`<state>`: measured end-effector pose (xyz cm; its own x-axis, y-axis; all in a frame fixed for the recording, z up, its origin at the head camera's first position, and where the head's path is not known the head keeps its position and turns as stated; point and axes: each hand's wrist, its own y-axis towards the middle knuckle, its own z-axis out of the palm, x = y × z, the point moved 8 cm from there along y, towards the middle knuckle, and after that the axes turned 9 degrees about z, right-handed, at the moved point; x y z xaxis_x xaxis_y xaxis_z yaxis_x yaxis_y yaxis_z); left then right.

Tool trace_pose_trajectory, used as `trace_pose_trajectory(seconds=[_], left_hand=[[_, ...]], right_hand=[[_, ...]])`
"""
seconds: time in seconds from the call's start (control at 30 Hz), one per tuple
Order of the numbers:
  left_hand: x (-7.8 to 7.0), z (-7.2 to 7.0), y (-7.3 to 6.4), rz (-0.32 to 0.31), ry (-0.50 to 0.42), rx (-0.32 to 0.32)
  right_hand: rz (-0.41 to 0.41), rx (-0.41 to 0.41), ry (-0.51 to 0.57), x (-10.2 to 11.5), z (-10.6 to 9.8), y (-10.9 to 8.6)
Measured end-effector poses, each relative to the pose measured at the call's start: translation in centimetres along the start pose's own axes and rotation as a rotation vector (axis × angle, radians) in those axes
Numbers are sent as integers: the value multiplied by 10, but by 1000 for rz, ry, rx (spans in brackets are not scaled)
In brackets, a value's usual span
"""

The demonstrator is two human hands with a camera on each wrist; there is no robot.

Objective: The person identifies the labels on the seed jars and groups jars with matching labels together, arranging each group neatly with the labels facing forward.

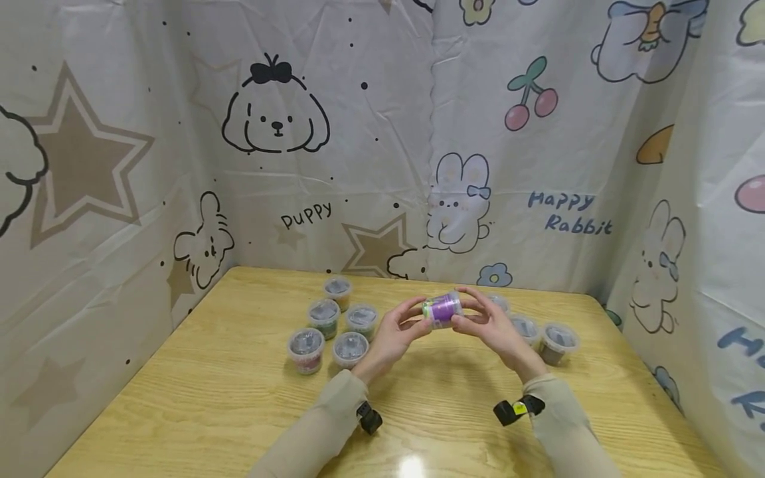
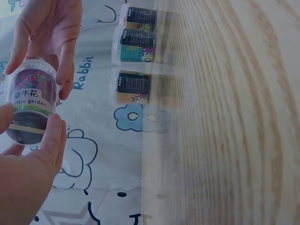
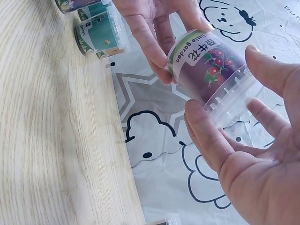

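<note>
Above the table, both hands hold a clear plastic tub [image 1: 442,310] lying on its side. Its purple label [image 3: 211,70] shows red flowers and the words "little garden". The left hand [image 1: 391,337] grips the dark, green-banded base end with thumb and fingers. At the other end, the fingers and thumb of the right hand [image 1: 493,328] are set around the clear lid [image 3: 234,96]. In the left wrist view the tub [image 2: 30,101] appears upright between the two hands, its lid toward the right hand.
Several similar lidded tubs [image 1: 307,350] are grouped on the wooden table [image 1: 227,398] at left, beside the left forearm. Three more tubs [image 1: 558,344] stand behind the right hand, partly hidden by it. A printed cloth [image 1: 370,133] hangs around the table's back and sides.
</note>
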<state>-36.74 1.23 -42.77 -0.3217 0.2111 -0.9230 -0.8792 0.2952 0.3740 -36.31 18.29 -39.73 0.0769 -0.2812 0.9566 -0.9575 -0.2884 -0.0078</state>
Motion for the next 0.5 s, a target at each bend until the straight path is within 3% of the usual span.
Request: trace_pose_trajectory(seconds=[0.3, 0.5], left_hand=[[1, 3, 0, -2, -2, 37], [4, 3, -1, -38, -71, 50]], right_hand=[[12, -14, -4, -4, -4, 3], [-11, 6, -15, -1, -2, 1]])
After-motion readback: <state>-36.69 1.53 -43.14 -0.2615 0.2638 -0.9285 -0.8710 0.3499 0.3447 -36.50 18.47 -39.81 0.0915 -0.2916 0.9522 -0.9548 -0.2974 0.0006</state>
